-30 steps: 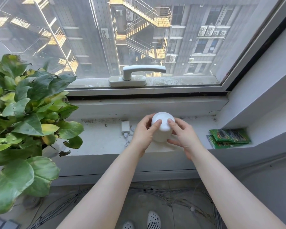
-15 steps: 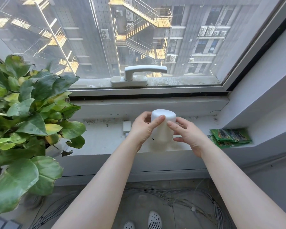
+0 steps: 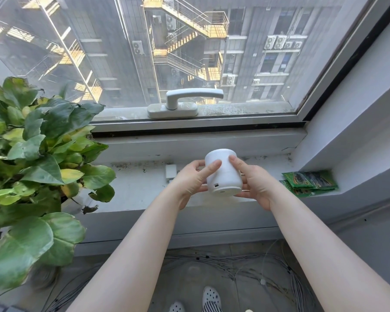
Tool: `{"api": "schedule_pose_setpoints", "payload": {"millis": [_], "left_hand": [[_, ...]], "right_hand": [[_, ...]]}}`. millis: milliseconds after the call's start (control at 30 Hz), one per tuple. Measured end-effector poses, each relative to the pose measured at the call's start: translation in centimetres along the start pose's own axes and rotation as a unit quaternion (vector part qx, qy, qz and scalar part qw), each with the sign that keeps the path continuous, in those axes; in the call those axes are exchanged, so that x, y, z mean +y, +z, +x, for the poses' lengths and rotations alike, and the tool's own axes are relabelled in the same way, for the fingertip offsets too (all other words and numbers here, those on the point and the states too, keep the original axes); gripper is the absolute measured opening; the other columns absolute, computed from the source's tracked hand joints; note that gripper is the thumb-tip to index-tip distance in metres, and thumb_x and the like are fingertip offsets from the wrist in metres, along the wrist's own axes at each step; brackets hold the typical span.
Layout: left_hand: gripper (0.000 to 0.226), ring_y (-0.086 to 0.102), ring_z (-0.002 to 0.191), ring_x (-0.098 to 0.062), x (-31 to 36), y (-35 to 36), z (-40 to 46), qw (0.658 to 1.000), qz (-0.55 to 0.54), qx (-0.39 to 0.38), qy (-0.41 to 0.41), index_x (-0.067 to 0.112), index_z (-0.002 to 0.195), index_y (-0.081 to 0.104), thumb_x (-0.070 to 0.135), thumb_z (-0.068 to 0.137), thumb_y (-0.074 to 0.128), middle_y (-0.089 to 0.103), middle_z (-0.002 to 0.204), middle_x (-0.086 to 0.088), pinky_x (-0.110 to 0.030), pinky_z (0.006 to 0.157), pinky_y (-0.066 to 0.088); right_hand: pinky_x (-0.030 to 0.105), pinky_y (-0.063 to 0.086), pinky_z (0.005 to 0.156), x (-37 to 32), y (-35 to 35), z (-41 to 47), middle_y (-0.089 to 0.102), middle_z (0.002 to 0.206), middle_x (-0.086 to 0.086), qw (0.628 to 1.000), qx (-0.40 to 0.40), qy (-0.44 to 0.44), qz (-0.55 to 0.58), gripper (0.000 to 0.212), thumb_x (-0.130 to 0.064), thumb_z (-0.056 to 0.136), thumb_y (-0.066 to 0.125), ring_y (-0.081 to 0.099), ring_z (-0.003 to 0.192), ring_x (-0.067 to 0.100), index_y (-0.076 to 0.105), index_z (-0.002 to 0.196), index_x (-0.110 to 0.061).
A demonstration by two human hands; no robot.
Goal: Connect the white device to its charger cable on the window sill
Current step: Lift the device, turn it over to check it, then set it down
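two bare hands hold the white device up in the air, above the near edge of the window sill. the left hand wraps the left side of the device, with its thumb lying across the front and its fingers curled behind. the right hand cups the right side, with its thumb pressed on the front near the top and its fingers under and behind. the device sits right between the two hands and touches both. it is round like a cup and tipped back, so its flat bottom faces near and down. a small dark port shows low on its side, just above the bottom rim. the white charger block lies on the sill, just to the left of the left hand and a bit farther away. its cable is hidden behind the hand, so i cannot tell where it runs. nothing is plugged into the port. green packets lie on the sill to the right, well apart from the hands. a big leafy plant fills the left side. the window handle sits on the frame, far behind the device. thin wires lie on the floor below the sill, near two patterned shoes.
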State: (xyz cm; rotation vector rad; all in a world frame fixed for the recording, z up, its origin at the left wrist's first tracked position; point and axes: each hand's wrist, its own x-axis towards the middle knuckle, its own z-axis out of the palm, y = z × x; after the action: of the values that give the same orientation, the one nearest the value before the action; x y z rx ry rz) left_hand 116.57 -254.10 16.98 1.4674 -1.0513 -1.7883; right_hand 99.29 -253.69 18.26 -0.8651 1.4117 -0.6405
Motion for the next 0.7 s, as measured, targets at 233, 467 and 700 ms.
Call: {"api": "schedule_pose_setpoints", "payload": {"millis": [233,467,700], "left_hand": [[0.062,0.070,0.096,-0.021,0.0,0.1,-0.8,0.996,-0.090,-0.025,-0.011,0.015,0.132,0.050,0.041,0.079,0.070,0.065,0.122,-0.009,-0.029,0.075,0.058],[0.051,0.065,0.104,-0.031,-0.2,0.6,-0.9,0.959,-0.279,0.014,-0.045,0.001,0.126,0.051,0.029,0.086,0.066,0.062,0.119,-0.019,-0.041,0.096,0.051],[0.037,0.055,0.122,-0.036,0.3,2.2,-1.6,0.906,-0.419,-0.022,-0.058,-0.005,0.107,0.055,0.028,0.090,0.060,0.056,0.127,-0.029,-0.041,0.108,0.042]], "right_hand": [[0.036,0.060,0.075,-0.1,0.6,-0.4,0.077,0.094,0.004,1.000,0.009,0.014,-0.011,0.059,-0.070,0.075,0.057,0.073,0.085,0.019,0.070,0.102,-0.019],[0.048,0.053,0.095,1.0,0.3,-1.1,0.070,0.115,0.010,0.994,-0.038,-0.022,0.099,0.053,-0.057,0.080,0.061,0.067,0.107,0.029,0.066,0.115,-0.018],[0.039,0.049,0.100,1.7,1.3,-1.1,0.069,0.112,-0.004,0.986,-0.033,-0.138,0.087,0.052,-0.029,0.072,0.075,0.062,0.113,0.014,0.059,0.121,-0.023]]}}
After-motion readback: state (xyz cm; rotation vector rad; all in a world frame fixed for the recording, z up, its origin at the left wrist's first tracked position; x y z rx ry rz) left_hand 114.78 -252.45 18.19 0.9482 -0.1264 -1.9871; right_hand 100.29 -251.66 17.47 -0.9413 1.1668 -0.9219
